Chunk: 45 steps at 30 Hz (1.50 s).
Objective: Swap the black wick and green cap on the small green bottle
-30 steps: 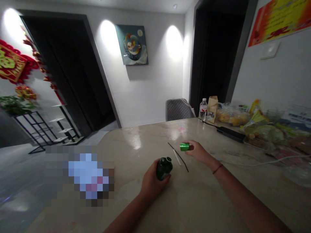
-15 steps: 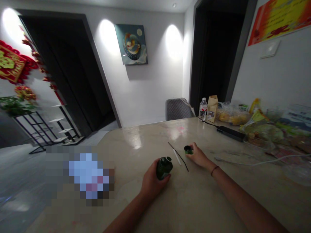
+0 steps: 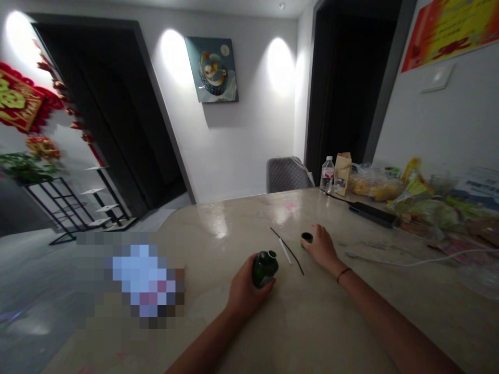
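A dark green glass bottle (image 3: pixel 265 271) is gripped from its left side by my left hand (image 3: pixel 244 285). Its narrow mouth has no cap on it and tilts slightly right. Farther out, my right hand (image 3: pixel 323 249) has its thumb and fingers at a small green bottle cap (image 3: pixel 306 239). The cap's dark hollow side faces up, and its far side is partly covered by the fingers. Between the hands, a thin black stick (image 3: pixel 293 254) and a short white stick (image 3: pixel 286 251) lie close together on the table.
The marble-look table (image 3: pixel 218 249) carries a black power strip (image 3: pixel 370 214), a white cable (image 3: pixel 405 265), a water bottle (image 3: pixel 327 174), a paper bag (image 3: pixel 342 174) and bagged food on the right. A grey chair (image 3: pixel 288 175) stands behind it. A blurred-out patch covers the left.
My right hand and the cap have shifted slightly to the right, away from the sticks, and its fingers look a little more raised. My left hand still holds the bottle in place.
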Tool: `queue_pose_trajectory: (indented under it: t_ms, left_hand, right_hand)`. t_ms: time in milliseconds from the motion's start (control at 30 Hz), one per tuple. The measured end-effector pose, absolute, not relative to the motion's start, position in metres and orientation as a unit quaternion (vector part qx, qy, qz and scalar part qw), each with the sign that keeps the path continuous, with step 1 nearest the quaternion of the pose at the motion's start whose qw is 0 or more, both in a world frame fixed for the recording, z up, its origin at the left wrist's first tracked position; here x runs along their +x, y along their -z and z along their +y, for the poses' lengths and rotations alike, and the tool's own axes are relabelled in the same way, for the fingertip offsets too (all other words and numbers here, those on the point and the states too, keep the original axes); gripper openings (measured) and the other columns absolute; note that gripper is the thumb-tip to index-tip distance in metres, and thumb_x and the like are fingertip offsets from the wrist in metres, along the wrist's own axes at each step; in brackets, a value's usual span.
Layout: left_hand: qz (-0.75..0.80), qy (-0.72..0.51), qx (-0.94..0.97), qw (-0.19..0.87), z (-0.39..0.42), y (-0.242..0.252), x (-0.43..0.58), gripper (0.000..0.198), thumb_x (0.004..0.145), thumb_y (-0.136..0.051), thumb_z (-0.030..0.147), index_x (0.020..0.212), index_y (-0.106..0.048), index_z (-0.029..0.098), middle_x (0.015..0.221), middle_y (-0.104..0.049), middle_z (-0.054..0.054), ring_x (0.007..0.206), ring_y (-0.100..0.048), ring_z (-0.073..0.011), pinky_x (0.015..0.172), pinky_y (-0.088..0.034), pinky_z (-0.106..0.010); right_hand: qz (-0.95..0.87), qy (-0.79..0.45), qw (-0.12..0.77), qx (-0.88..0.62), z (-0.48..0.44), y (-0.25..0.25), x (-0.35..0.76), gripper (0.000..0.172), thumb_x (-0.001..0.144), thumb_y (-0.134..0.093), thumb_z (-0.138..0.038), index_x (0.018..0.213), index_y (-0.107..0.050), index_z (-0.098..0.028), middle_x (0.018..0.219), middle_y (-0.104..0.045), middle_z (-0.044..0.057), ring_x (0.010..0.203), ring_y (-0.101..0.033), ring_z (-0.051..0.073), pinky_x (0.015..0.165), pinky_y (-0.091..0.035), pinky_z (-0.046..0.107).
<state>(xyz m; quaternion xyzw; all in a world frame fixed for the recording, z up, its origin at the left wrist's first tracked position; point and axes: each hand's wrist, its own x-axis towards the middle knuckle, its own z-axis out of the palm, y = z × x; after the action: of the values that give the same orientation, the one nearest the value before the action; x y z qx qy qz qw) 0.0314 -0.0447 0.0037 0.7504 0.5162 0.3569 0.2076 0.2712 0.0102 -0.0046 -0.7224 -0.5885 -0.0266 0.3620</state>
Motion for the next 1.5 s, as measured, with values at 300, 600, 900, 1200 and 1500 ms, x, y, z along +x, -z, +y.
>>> queue_pose_trajectory:
  t_ms: [300,600,900,1200,1500]
  left_hand:
    - [0.516,-0.364,0.747,0.209,-0.045,-0.004,0.033,0.057,0.062,-0.065,0.033,0.114,-0.045,0.022,0.103,-0.062,-0.004,0.093,-0.059,-0.0195,0.082,-0.045,-0.032]
    - [0.511,-0.367,0.746,0.219,-0.044,-0.003,0.032,0.058,0.062,-0.066,0.034,0.114,-0.044,0.022,0.105,-0.061,-0.004,0.095,-0.058,-0.0204,0.083,-0.045,-0.033]
    - [0.500,-0.378,0.749,0.214,-0.044,-0.003,0.033,0.057,0.063,-0.066,0.034,0.114,-0.044,0.021,0.104,-0.061,-0.005,0.094,-0.058,-0.0196,0.083,-0.045,-0.032]
    - [0.512,-0.385,0.737,0.217,-0.044,-0.004,0.034,0.056,0.062,-0.066,0.035,0.112,-0.046,0.021,0.100,-0.063,-0.005,0.090,-0.059,-0.0198,0.079,-0.046,-0.032]
    - [0.512,-0.378,0.742,0.210,-0.045,-0.005,0.033,0.056,0.064,-0.064,0.036,0.114,-0.045,0.021,0.101,-0.062,-0.006,0.091,-0.059,-0.0199,0.080,-0.046,-0.032]
  right_hand:
    - [-0.689,0.006,0.269,-0.673,-0.014,-0.028,0.237,0.014,0.079,-0.047,-0.027,0.074,-0.057,-0.018,0.077,-0.062,0.005,0.076,-0.056,0.017,0.065,-0.038,0.026]
    - [-0.732,0.002,0.133,-0.669,-0.023,-0.014,0.227,0.023,0.075,-0.054,-0.038,0.078,-0.060,-0.016,0.088,-0.064,0.010,0.081,-0.059,0.021,0.065,-0.039,0.027]
    - [-0.733,-0.013,0.120,-0.669,-0.022,-0.010,0.229,0.015,0.078,-0.048,-0.024,0.078,-0.060,-0.015,0.088,-0.063,0.011,0.084,-0.059,0.020,0.068,-0.040,0.027]
    - [-0.708,-0.004,0.192,-0.680,-0.020,-0.022,0.233,0.012,0.074,-0.050,-0.023,0.073,-0.060,-0.016,0.080,-0.064,0.008,0.075,-0.058,0.019,0.059,-0.036,0.026]
    - [-0.634,-0.156,0.455,-0.606,-0.016,-0.060,0.245,0.019,0.072,-0.054,-0.033,0.071,-0.062,-0.015,0.069,-0.065,0.005,0.063,-0.057,0.015,0.059,-0.042,0.025]
